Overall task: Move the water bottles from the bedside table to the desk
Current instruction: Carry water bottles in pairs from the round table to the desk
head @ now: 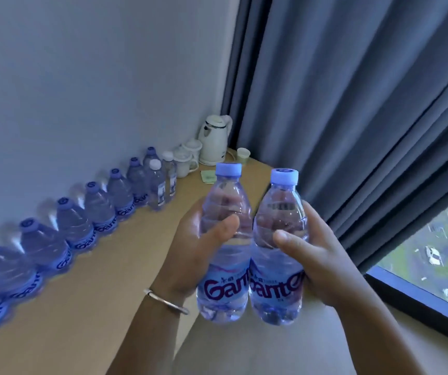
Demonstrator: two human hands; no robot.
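Observation:
My left hand (193, 253) grips a clear water bottle (224, 288) with a blue cap and a Ganten label. My right hand (317, 255) grips a second matching bottle (278, 293). The two bottles are upright and touch side by side, held in the air above the near edge of the wooden desk (87, 307). A row of several like bottles (74, 228) stands on the desk along the wall, running from the near left to the back. The bedside table is out of view.
At the desk's far end stand two smaller white-capped bottles (156, 185), white lidded mugs (183, 161), a white kettle (214, 140) and a small cup (243, 154). Grey curtains (352, 117) hang on the right, with a window (439, 253) below them.

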